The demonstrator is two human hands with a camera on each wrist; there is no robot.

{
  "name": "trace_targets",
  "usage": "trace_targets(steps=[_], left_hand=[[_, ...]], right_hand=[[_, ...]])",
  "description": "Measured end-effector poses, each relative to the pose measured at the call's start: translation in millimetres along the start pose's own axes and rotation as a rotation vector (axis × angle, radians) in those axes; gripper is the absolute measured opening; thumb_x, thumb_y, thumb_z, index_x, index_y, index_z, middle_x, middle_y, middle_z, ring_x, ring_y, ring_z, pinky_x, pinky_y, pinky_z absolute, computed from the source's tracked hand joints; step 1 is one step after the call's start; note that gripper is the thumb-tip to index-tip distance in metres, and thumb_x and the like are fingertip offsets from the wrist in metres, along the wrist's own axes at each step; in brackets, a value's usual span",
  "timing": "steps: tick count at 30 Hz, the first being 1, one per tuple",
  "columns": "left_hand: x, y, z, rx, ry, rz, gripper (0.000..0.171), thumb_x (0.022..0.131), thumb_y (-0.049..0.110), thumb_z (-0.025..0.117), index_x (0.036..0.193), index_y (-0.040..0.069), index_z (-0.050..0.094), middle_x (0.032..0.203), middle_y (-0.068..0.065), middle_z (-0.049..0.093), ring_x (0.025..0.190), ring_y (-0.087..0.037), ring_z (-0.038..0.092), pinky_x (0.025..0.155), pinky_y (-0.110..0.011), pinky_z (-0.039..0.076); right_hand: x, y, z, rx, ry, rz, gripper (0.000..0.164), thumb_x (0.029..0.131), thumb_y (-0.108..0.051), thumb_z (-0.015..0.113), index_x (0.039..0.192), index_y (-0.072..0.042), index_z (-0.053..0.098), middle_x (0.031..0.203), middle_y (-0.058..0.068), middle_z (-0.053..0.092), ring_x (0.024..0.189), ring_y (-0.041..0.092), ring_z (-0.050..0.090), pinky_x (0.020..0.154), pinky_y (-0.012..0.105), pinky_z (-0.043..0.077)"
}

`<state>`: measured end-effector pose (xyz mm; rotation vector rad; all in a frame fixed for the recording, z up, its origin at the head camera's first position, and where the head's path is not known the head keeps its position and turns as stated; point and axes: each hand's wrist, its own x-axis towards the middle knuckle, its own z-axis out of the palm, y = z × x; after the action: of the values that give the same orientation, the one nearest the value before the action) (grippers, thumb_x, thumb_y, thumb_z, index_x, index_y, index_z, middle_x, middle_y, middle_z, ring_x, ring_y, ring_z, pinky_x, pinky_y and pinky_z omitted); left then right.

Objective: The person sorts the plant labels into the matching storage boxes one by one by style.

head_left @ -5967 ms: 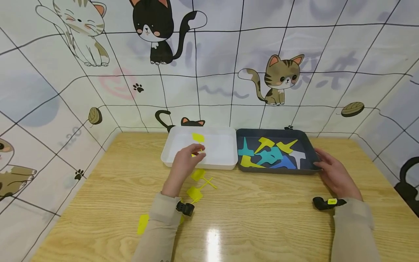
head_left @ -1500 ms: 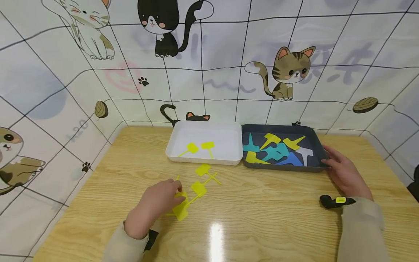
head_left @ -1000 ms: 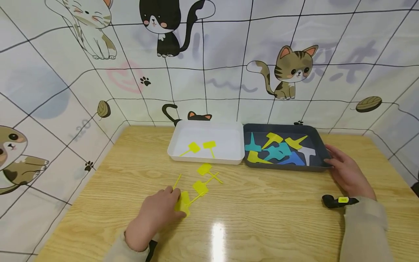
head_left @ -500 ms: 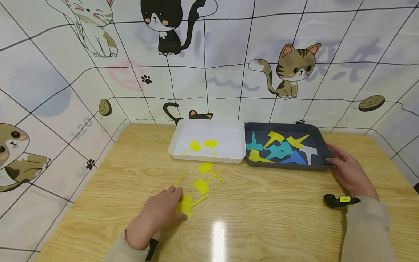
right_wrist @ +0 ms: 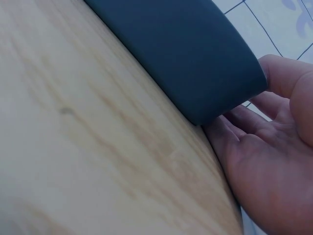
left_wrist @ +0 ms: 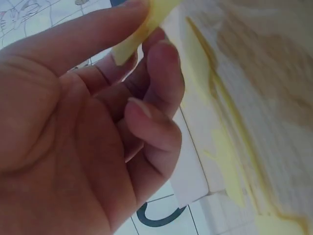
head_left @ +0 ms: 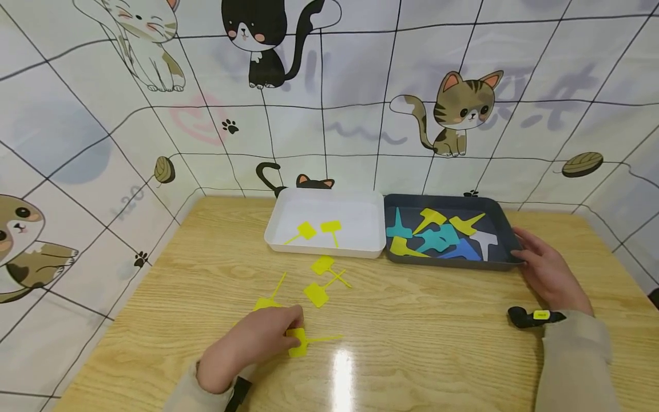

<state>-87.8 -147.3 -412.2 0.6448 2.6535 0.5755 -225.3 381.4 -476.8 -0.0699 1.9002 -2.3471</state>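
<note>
My left hand [head_left: 254, 340] is low over the table at left, pinching a flat yellow plant label [head_left: 297, 343] between thumb and fingertips; its thin stem points right. In the left wrist view a yellow strip of the label [left_wrist: 128, 48] shows at the thumb. Another yellow label [head_left: 268, 302] lies partly under the hand, stem toward the trays. Two more, one a label [head_left: 316, 295] with its stem crossing the other's, lie before the white tray [head_left: 324, 252]. My right hand [head_left: 555, 277] grips the dark grey tray's [head_left: 455, 264] right end, thumb at the rim [right_wrist: 264, 81].
Two yellow labels, one of them the right-hand label [head_left: 331, 227], lie inside the white tray. The dark tray holds several T-shaped labels: yellow, teal, a blue label [head_left: 463, 250] and a white label [head_left: 484, 243]. A cat-print sheet [head_left: 350, 86] hangs behind the wooden table [head_left: 412, 332].
Six seconds ago my left hand was over the white tray with a label; two labels now lie there. Lately it has shifted slightly nearer, turning the pinched label and uncovering another. My right hand stays put.
</note>
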Motion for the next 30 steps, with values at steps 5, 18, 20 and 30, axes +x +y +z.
trace_targets(steps=[5,18,20,30], left_hand=[[3.6,6.0,-9.3,0.029,0.013,0.044,0.01,0.082,0.018,0.064,0.082,0.022,0.054,0.074,0.017,0.05,0.061,-0.002,0.044,0.056,-0.02,0.039],[42.4,45.7,-33.8,0.091,0.167,0.136,0.018,0.088,0.012,0.055,0.103,0.018,0.063,0.094,0.009,0.061,0.07,-0.003,0.05,0.065,-0.021,0.044],[52.5,54.3,-36.6,0.095,0.19,0.133,0.019,0.088,0.013,0.055,0.105,0.019,0.062,0.094,0.009,0.061,0.071,-0.004,0.05,0.066,-0.021,0.044],[101.7,106.8,-36.9,-0.085,0.303,0.18,0.024,0.089,0.017,0.054,0.112,0.022,0.056,0.092,0.012,0.06,0.067,-0.002,0.05,0.058,-0.017,0.042]], right_hand=[[2,-3,1,0.018,-0.016,-0.013,0.058,0.093,-0.005,0.044,0.144,-0.014,0.017,0.149,-0.002,0.004,0.123,0.007,0.026,0.083,0.009,0.039],[-1,3,3,-0.079,0.003,-0.031,0.058,0.094,-0.009,0.045,0.144,-0.014,0.016,0.149,-0.001,0.001,0.13,0.008,0.014,0.083,0.005,0.035],[-1,4,3,-0.122,0.002,-0.029,0.058,0.094,-0.01,0.045,0.144,-0.016,0.016,0.149,0.0,0.001,0.131,0.01,0.014,0.084,0.005,0.035],[-10,1,-1,-0.632,0.028,-0.016,0.058,0.094,-0.029,0.045,0.143,-0.029,0.016,0.149,0.002,0.001,0.135,0.019,0.004,0.086,-0.001,0.023]])
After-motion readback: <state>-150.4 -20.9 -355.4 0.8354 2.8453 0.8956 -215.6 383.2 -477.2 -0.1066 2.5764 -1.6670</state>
